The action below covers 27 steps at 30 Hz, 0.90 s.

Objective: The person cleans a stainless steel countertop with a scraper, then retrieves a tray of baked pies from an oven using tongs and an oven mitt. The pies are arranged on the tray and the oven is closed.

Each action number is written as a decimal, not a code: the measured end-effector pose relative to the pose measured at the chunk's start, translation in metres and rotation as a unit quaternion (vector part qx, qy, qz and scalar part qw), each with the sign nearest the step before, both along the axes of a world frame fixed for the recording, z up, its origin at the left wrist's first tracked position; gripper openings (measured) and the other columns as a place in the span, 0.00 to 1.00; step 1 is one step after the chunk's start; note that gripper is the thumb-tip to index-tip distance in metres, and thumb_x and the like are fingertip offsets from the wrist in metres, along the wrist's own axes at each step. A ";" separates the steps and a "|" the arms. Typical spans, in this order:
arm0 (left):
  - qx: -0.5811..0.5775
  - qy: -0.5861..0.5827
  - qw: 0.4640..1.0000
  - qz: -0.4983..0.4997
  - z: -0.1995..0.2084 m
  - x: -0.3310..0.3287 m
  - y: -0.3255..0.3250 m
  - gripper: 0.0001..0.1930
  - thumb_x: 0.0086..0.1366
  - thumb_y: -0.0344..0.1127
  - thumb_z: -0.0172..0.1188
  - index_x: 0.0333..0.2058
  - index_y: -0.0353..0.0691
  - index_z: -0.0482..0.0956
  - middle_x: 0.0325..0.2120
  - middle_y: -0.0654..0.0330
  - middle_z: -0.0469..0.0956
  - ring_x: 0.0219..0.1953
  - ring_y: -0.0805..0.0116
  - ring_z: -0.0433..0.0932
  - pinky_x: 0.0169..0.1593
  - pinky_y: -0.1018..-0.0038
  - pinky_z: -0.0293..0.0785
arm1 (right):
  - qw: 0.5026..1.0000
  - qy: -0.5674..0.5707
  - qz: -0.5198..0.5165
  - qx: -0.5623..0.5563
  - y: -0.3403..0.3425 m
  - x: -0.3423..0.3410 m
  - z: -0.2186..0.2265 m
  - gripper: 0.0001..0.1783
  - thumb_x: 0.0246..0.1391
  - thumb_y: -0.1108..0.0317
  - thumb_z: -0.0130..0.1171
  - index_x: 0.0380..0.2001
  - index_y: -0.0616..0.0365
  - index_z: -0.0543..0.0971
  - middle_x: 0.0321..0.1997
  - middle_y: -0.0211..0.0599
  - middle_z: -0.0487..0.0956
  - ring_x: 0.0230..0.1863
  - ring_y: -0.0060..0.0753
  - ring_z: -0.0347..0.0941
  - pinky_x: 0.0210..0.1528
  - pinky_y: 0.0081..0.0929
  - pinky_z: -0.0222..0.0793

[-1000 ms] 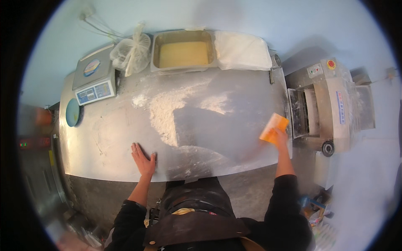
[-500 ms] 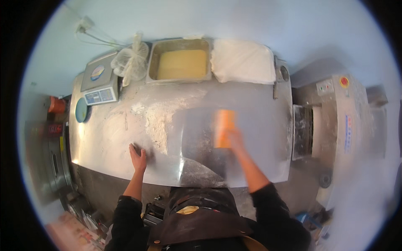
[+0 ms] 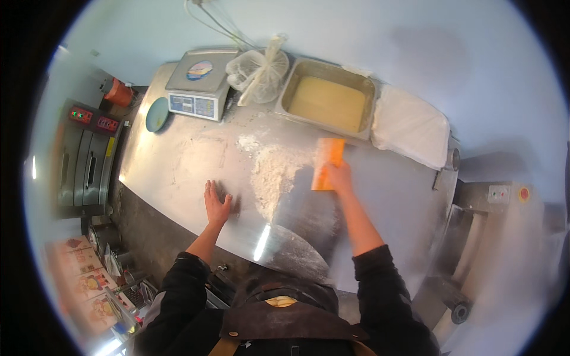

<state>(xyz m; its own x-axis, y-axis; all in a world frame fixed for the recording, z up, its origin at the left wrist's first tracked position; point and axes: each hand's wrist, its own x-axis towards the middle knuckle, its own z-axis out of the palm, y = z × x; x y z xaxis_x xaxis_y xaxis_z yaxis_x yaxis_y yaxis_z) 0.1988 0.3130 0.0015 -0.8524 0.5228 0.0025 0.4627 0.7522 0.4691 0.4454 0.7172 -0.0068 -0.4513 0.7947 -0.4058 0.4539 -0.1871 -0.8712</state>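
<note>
My right hand (image 3: 339, 177) grips an orange dough scraper (image 3: 326, 160), slightly blurred, held edgewise over the steel worktable (image 3: 392, 207). Just left of the scraper lies a loose heap of white flour (image 3: 270, 178), tapering toward the table's near edge. My left hand (image 3: 217, 203) is spread with nothing in it, at the tabletop left of the flour. From this angle I cannot tell whether its palm touches the steel.
Along the back stand a digital scale (image 3: 199, 80), a knotted clear plastic bag (image 3: 260, 71), a metal pan of pale yellow contents (image 3: 323, 98) and a white-covered stack (image 3: 409, 127). A blue-green dish (image 3: 157, 115) leans by the scale. An oven (image 3: 86, 160) is left, a machine (image 3: 493, 231) right.
The view has swung left, so the table's things sit farther right. The scraper has come leftward across the table to the flour's right edge. My left hand stays open beside the flour.
</note>
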 end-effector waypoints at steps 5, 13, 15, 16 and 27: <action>-0.062 0.048 0.995 0.063 0.006 -0.046 -0.029 0.48 0.67 0.48 0.69 0.78 0.35 0.56 0.80 0.38 0.52 0.83 0.42 0.47 0.83 0.45 0.42 | 0.990 -0.058 0.118 0.042 -0.073 -0.121 0.039 0.16 0.64 0.62 0.59 0.48 0.61 0.85 0.39 0.49 0.89 0.42 0.51 0.88 0.48 0.46 0.82; -0.145 0.017 0.963 0.228 -0.003 -0.161 -0.081 0.53 0.67 0.58 0.66 0.80 0.36 0.53 0.81 0.37 0.48 0.84 0.42 0.42 0.84 0.44 0.37 | 0.920 -0.216 0.166 0.281 -0.123 -0.020 0.113 0.21 0.71 0.52 0.57 0.55 0.56 0.84 0.41 0.59 0.86 0.46 0.64 0.85 0.48 0.55 0.79; -0.120 0.044 0.975 0.183 -0.008 -0.181 -0.078 0.53 0.67 0.59 0.66 0.80 0.35 0.52 0.81 0.36 0.48 0.84 0.42 0.42 0.84 0.44 0.37 | 0.954 -0.259 0.003 0.153 -0.146 0.067 0.118 0.17 0.70 0.57 0.59 0.48 0.60 0.85 0.41 0.58 0.87 0.43 0.61 0.86 0.46 0.48 0.80; -0.106 0.042 0.980 0.166 -0.012 -0.191 -0.067 0.53 0.67 0.59 0.66 0.80 0.35 0.52 0.81 0.36 0.48 0.84 0.41 0.42 0.84 0.45 0.37 | 0.961 -0.238 -0.058 0.126 -0.166 0.112 0.117 0.16 0.69 0.62 0.60 0.50 0.62 0.84 0.42 0.52 0.87 0.42 0.51 0.86 0.46 0.44 0.80; -0.003 0.036 0.976 -0.213 -0.012 -0.161 0.080 0.54 0.63 0.55 0.70 0.79 0.35 0.54 0.81 0.38 0.50 0.84 0.43 0.43 0.84 0.49 0.38 | 0.878 -0.028 -0.477 -0.010 -0.368 0.297 0.028 0.17 0.72 0.70 0.61 0.60 0.63 0.81 0.47 0.37 0.87 0.45 0.32 0.85 0.49 0.32 0.83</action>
<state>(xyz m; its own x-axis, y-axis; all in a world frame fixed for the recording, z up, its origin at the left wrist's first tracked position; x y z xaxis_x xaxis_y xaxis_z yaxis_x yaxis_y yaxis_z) 0.0373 0.3928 -0.0110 -0.5559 0.8297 0.0507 0.7654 0.4871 0.4207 0.7421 0.3494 0.0214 0.4381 0.7926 -0.4242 0.1238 -0.5206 -0.8448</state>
